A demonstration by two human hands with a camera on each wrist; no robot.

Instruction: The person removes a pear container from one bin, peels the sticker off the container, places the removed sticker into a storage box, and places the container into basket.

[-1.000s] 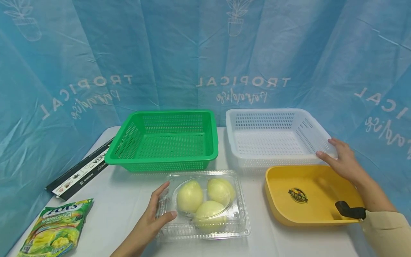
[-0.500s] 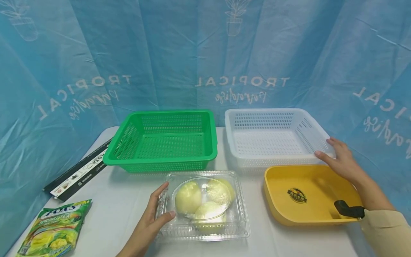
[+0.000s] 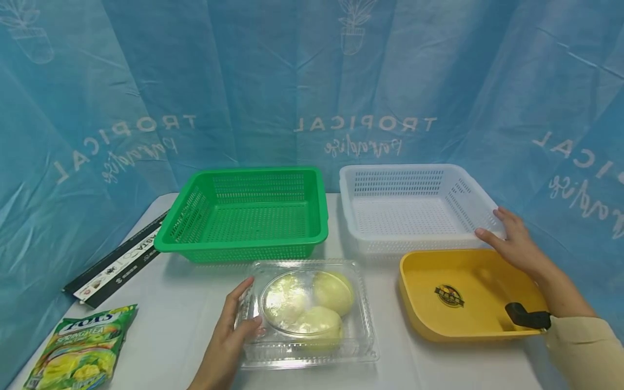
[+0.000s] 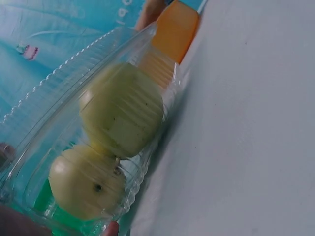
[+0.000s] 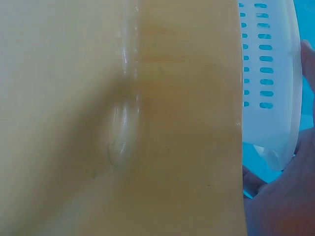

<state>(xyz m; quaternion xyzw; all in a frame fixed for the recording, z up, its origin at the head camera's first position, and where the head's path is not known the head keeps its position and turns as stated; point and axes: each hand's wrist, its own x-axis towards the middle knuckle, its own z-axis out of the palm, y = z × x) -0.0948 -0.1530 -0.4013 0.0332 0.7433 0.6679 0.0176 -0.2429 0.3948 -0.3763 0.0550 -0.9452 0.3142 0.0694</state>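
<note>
My left hand [image 3: 228,337] holds the left side of a clear plastic clamshell box [image 3: 363,325], thumb on the near part and fingers along its outer side. Through the lid show 3 pale yellow-green fruits [image 3: 319,325] that look like pears; glare covers part of them. In the left wrist view, two of the fruits [image 4: 123,110] press against the clear wall. My right hand [image 3: 519,244] grips the near right corner of a white slotted basket [image 3: 414,237], its thumb on the front rim and its fingers round the right side. Nothing lies in the basket.
A yellow tray [image 3: 468,317] with a black clip-like piece [image 3: 526,317] over its edge stands under my right forearm. A green basket [image 3: 244,245] is behind the box. At left lie a long black-and-white carton [image 3: 117,265] and a green candy bag [image 3: 80,346].
The glare on the lid has spread and shifted left, and the clear box seems slightly tilted in my left hand. My right hand keeps its place on the white basket. The view has drifted slightly.
</note>
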